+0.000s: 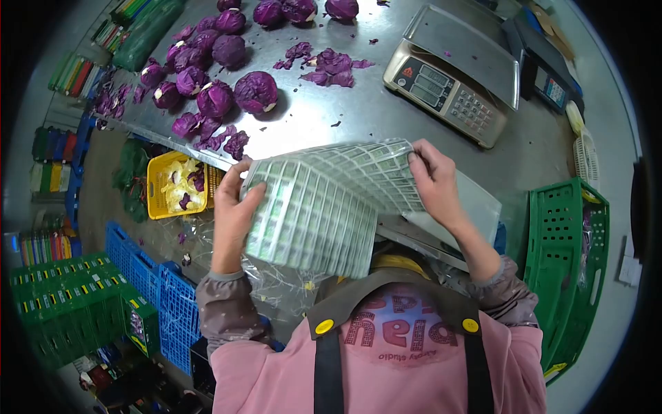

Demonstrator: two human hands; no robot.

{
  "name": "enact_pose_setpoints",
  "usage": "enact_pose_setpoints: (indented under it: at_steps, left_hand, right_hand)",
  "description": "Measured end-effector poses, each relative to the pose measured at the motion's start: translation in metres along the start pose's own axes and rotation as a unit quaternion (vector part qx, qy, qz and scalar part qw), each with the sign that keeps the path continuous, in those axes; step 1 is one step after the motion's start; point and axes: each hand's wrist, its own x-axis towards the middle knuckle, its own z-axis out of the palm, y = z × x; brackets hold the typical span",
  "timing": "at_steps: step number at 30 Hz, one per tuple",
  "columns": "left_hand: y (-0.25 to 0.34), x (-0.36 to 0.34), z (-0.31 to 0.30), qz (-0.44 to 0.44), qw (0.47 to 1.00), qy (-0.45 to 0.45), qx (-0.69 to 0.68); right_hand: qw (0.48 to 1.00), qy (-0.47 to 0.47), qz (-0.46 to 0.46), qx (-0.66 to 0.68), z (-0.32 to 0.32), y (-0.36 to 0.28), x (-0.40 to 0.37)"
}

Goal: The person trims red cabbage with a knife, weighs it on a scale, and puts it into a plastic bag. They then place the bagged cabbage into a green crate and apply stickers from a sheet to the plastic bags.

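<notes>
A glossy, flexible sheet (314,214) with a white grid over pale green cells, perhaps sticker labels, is stretched between my two hands in front of my apron. My left hand (234,207) pinches its left edge, thumb on the near face and fingers behind. My right hand (438,183) is closed on the upper right corner. The sheet bends and twists in the middle, with its lower part hanging down. Beyond it, on the metal table (303,124), lie several red cabbages (256,92) and loose purple leaves (334,67).
A digital scale (452,83) stands at the right of the table, beside a dark machine (545,65). A yellow crate (157,186) of leaf scraps is at left. Blue crates (176,310) and green crates (69,303) stand lower left; another green crate (565,262) is at right.
</notes>
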Motion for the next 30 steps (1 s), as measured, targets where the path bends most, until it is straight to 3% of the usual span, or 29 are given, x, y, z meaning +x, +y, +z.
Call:
enact_pose_setpoints:
  at_steps: [1, 5, 8, 11, 20, 22, 23, 25, 30]
  left_hand:
    - [0.0, 0.002, -0.009, -0.005, 0.999, -0.035, 0.024]
    - [-0.004, 0.016, -0.023, -0.031, 0.975, -0.159, 0.153]
    - [-0.022, 0.039, -0.025, -0.087, 0.964, -0.187, 0.169]
    - [-0.032, 0.064, -0.024, -0.048, 0.937, -0.25, 0.239]
    - [-0.034, 0.09, -0.007, -0.063, 0.927, -0.27, 0.253]
    - [-0.027, 0.092, 0.005, 0.038, 0.89, -0.282, 0.356]
    - [-0.022, 0.091, 0.013, 0.038, 0.889, -0.283, 0.357]
    - [0.006, 0.083, 0.046, 0.125, 0.885, -0.266, 0.362]
    - [0.008, 0.076, 0.105, 0.189, 0.898, -0.302, 0.26]
  right_hand:
    - [0.997, -0.027, 0.068, 0.005, -0.005, -0.001, 0.004]
    - [0.997, -0.035, 0.05, 0.044, -0.005, 0.023, 0.008]
    - [0.993, -0.056, 0.082, 0.066, -0.004, 0.04, 0.007]
    - [0.984, -0.072, 0.12, 0.109, -0.005, 0.043, 0.003]
    - [0.984, -0.047, 0.132, 0.109, -0.012, 0.054, -0.008]
    - [0.992, -0.011, 0.102, 0.072, -0.009, 0.06, -0.014]
    - [0.992, -0.01, 0.103, 0.073, -0.01, 0.057, -0.017]
    - [0.99, -0.013, 0.14, 0.004, -0.007, 0.044, -0.027]
    - [0.999, -0.031, 0.016, -0.015, 0.003, 0.043, -0.056]
